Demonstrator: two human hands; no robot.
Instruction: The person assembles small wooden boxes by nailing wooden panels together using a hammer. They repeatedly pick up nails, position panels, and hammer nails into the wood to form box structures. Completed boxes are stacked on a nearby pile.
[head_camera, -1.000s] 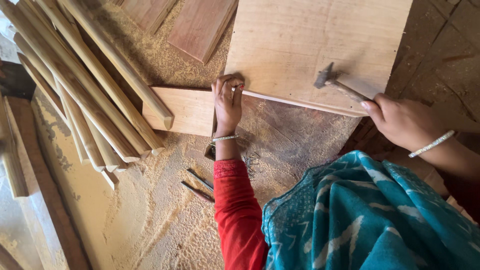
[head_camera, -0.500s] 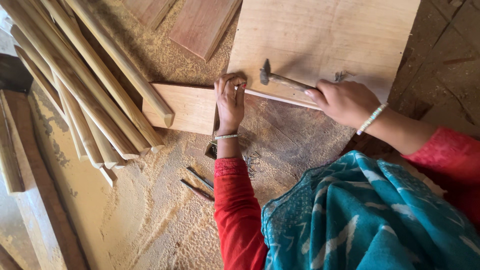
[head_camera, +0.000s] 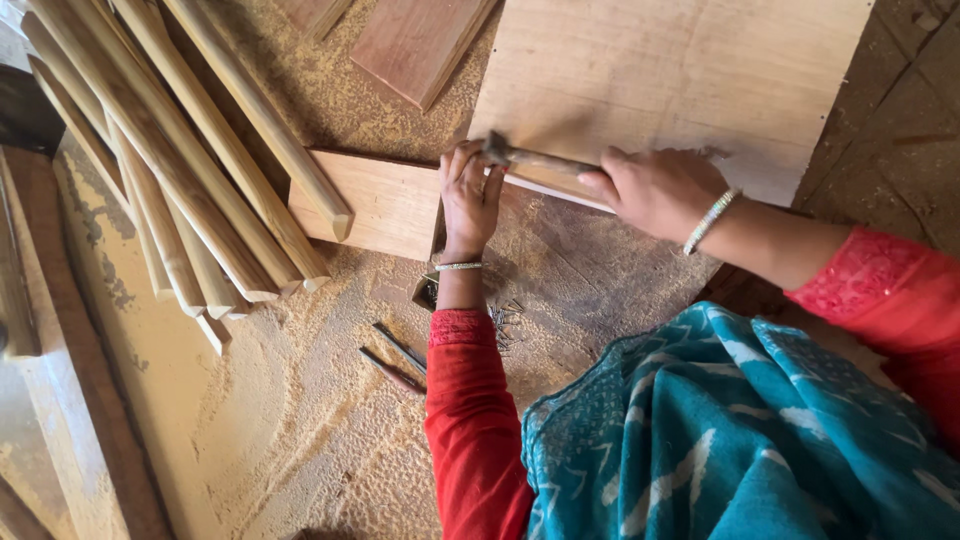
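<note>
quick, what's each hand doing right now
Left hand: fingers pinched at the plywood sheet edge under the hammer head; what they pinch cannot be told.
Right hand: closed on the hammer handle.

No packages, labels, signs or screens show anywhere in this view

One hammer (head_camera: 520, 156), one plywood sheet (head_camera: 680, 80) — two hands, two bangles.
</note>
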